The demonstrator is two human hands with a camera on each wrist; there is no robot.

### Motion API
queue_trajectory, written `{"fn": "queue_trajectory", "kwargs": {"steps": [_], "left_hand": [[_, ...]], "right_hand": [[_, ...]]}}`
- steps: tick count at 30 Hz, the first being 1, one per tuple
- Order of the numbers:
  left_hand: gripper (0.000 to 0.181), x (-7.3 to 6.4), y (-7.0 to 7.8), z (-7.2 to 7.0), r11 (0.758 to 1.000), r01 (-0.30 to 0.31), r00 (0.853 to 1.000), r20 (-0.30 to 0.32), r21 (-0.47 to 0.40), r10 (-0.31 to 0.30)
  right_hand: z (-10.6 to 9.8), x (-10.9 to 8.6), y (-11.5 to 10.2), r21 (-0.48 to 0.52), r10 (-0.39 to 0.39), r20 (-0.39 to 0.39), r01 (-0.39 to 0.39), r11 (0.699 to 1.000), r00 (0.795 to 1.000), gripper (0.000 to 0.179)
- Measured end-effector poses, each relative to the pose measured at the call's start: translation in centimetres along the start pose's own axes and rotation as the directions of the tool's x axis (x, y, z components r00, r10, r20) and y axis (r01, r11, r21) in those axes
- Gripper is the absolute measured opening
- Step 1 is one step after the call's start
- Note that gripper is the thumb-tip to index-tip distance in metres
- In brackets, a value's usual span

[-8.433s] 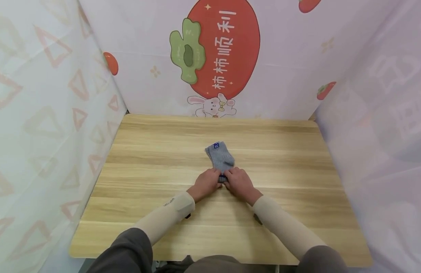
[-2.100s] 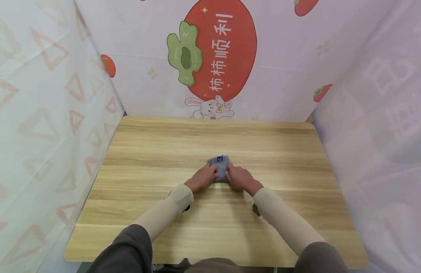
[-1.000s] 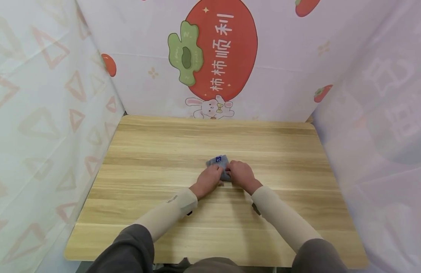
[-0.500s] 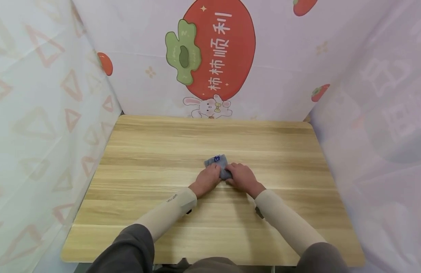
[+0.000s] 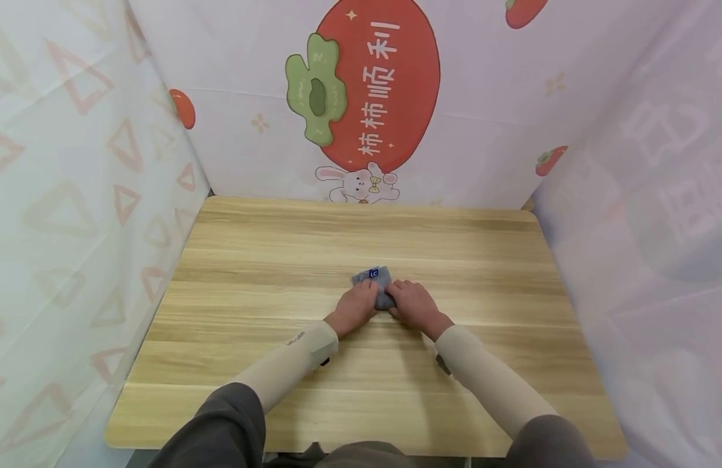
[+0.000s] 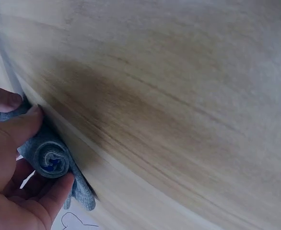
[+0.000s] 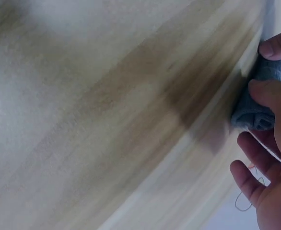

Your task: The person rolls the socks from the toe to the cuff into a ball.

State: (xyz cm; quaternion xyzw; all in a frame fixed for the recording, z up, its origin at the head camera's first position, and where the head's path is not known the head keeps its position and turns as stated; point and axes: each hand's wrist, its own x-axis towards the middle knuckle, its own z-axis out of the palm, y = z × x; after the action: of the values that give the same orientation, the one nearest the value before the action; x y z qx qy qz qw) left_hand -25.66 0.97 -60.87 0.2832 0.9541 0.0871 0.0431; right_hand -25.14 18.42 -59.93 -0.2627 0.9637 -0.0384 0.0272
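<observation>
A pair of grey socks (image 5: 384, 276) with a blue "LC" label lies at the middle of the table, its near part rolled up. In the left wrist view the end of the sock roll (image 6: 52, 160) shows a tight spiral with a bit of blue at its core. My left hand (image 5: 356, 307) grips the left side of the roll, thumb on the near side and fingers on the far side. Opposite it, my right hand (image 5: 418, 307) pinches the right end. The right wrist view shows that thumb against the rolled socks (image 7: 256, 115). The hands cover part of the roll.
The wooden table (image 5: 249, 260) runs out to both sides and toward my body. Behind it stands a printed cloth backdrop (image 5: 483, 84) with a large red fruit. Patterned cloth walls (image 5: 74, 260) close off the left and right.
Earlier the socks lay stretched out longer, with both hands at their near end. Since then they have been rolled away from me into a shorter bundle. Over the last half second the hands barely shift.
</observation>
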Motion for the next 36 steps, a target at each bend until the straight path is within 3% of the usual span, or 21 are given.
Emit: {"fn": "queue_trajectory", "kwargs": {"steps": [3, 7, 20, 25, 29, 36], "left_hand": [[0.032, 0.1, 0.0, -0.2, 1.0, 0.007, 1.0, 0.014, -0.008, -0.007], [0.029, 0.0, 0.0, -0.5, 1.0, -0.001, 1.0, 0.004, -0.016, 0.001], [0.033, -0.6, -0.3, -1.0, 0.989, -0.004, 0.998, -0.064, 0.147, 0.014], [0.033, -0.6, -0.3, -1.4, 0.981, -0.021, 0.999, -0.038, 0.191, 0.028], [0.035, -0.4, -0.4, -1.5, 0.984, -0.021, 1.0, -0.01, 0.179, 0.023], [0.038, -0.1, -0.5, -1.3, 0.994, -0.008, 0.999, -0.048, 0.112, 0.014]], "right_hand": [[-0.4, 0.2, 0.0, 0.005, -0.026, 0.006, 0.026, 1.0, 1.0, 0.026], [-1.0, 0.4, -0.1, 0.016, -0.024, 0.071, 0.023, 1.0, 0.997, 0.024], [-1.5, 0.5, 0.0, 0.061, -0.019, 0.107, 0.012, 0.998, 0.994, 0.024], [-1.4, 0.5, 0.1, 0.123, -0.019, 0.107, 0.006, 0.992, 0.994, 0.027], [-1.4, 0.5, 0.1, 0.159, -0.018, 0.103, 0.001, 0.987, 0.995, 0.027], [-1.6, 0.6, 0.1, 0.205, -0.011, 0.131, -0.016, 0.979, 0.991, 0.02]]}}
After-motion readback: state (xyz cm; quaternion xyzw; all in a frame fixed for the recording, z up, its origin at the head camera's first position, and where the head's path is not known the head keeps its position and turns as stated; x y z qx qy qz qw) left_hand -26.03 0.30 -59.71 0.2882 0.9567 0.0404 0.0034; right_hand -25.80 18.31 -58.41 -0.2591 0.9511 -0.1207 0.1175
